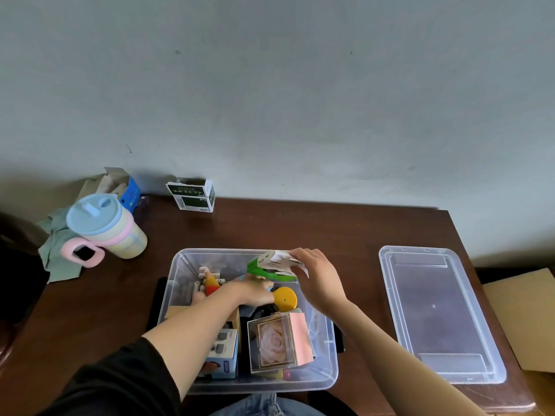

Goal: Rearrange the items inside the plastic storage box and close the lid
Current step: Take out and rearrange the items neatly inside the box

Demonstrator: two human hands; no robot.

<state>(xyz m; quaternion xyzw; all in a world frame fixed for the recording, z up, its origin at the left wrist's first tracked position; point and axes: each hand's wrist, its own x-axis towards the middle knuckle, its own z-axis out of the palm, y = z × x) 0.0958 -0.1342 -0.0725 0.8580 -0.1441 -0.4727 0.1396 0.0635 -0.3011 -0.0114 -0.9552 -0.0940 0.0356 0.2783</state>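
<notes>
Two hands: both are reaching into the box point(180, 265) from the near side.
Right hand point(315, 277): it is pinching a green and white carton point(271, 265) by its right end, fingers curled over the top, holding it above the far right corner of the box.
Left hand point(255, 291): it is lying low inside the box, just under the carton; its fingers are pointing right beside a yellow disc point(286, 297), and whether they are gripping anything I cannot tell.
Box: clear plastic, sitting open on the desk point(300, 229) at the near edge.
Contents: a clear case point(270, 343) with a rose picture is standing at the near right, a pink card point(301, 337) is leaning just beside it, a blue and white packet point(223, 352) is sitting at the near left under the left forearm, and a red and yellow toy point(210, 283) is lying at the far left.
Lid point(435, 310): it is lying flat on the desk, well apart to the right of the box.
Desk, far left: a pastel cup point(105, 226) with a blue top is lying tilted on a green cloth point(57, 265).
Desk, back edge: an opened dark green carton point(192, 195) is standing by the wall.
</notes>
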